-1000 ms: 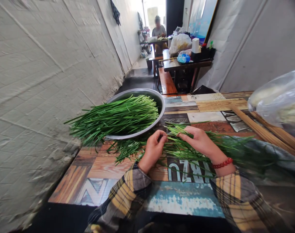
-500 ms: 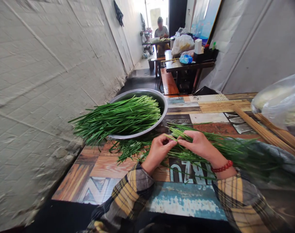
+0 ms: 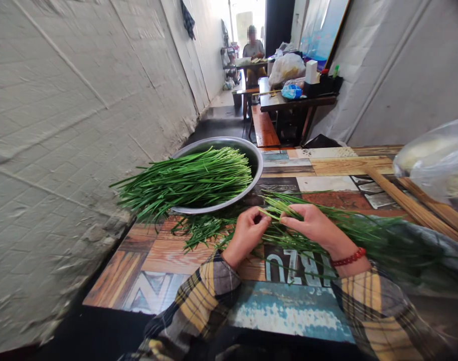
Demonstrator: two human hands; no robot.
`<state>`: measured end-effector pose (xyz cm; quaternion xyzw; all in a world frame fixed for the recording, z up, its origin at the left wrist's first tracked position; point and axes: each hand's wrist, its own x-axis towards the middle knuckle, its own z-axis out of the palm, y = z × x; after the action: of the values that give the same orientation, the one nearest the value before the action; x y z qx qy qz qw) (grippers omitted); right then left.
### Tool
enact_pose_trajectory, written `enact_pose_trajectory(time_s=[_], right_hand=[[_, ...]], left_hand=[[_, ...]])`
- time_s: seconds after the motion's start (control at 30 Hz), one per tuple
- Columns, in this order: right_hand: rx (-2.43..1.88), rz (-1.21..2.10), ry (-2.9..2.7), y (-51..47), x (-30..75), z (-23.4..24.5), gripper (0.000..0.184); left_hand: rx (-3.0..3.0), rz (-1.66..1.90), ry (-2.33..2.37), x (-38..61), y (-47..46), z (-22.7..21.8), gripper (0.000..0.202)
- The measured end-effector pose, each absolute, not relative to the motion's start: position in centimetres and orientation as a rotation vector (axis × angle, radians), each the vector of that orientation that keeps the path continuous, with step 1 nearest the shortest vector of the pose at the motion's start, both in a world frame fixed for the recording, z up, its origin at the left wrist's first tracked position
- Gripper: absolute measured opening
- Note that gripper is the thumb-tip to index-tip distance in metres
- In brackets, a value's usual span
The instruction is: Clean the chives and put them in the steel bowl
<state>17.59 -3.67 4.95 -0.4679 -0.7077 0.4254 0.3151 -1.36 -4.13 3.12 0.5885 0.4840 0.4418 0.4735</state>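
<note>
My right hand (image 3: 312, 223), with a red bead bracelet at the wrist, is closed around a few garlic chives (image 3: 276, 203), pale stem ends pointing left. My left hand (image 3: 248, 233) pinches at a pale stem end with thumb and forefinger, a little apart from the right. Beyond them a metal basin (image 3: 259, 175) holds a thick heap of chives (image 3: 202, 175), the leaves hanging over its left rim. Loose green trimmings (image 3: 204, 230) lie on the table between the basin and my left hand. More chives (image 3: 383, 238) spread out under and right of my right hand.
The patterned table (image 3: 168, 255) meets the white wall (image 3: 63, 150) on the left. At the right lie wooden strips (image 3: 413, 200) and a clear plastic bag (image 3: 435, 160). Farther back, a person (image 3: 253, 49) sits behind another table (image 3: 281, 102) loaded with bags.
My fingertips have drawn slightly apart, the left one moving off from the right along the stem ends. The whole view has shifted a little.
</note>
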Motion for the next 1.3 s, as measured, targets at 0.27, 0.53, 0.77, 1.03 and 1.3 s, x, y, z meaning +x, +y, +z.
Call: enact_pose_trajectory(time_s=[0.27, 0.53, 0.77, 1.03, 1.3], right_hand=[[-1.239, 1.131, -1.568, -3.5, 18.5, 5.4, 0.026], [-1.212, 1.048, -1.561, -3.4, 18.4, 5.0, 0.030], [-1.294, 0.777, -1.941, -3.7, 16.7, 4.6, 0.023], [-1.347, 0.592, -2.009, -3.4, 16.2, 3.4, 0.027], [-1.393, 0.613, -1.970, -3.4, 16.6, 3.6, 0.031]], left_hand=[[0.760, 1.244, 0.876, -2.3, -3.9, 5.0, 0.018], [0.837, 1.248, 0.892, -2.2, -4.2, 5.2, 0.022], [1.226, 1.108, 1.019, -0.9, -5.0, 4.3, 0.019], [1.808, 1.185, 1.088, -0.7, -5.7, 4.3, 0.014], [1.721, 1.131, 1.284, -1.1, -5.0, 4.0, 0.016]])
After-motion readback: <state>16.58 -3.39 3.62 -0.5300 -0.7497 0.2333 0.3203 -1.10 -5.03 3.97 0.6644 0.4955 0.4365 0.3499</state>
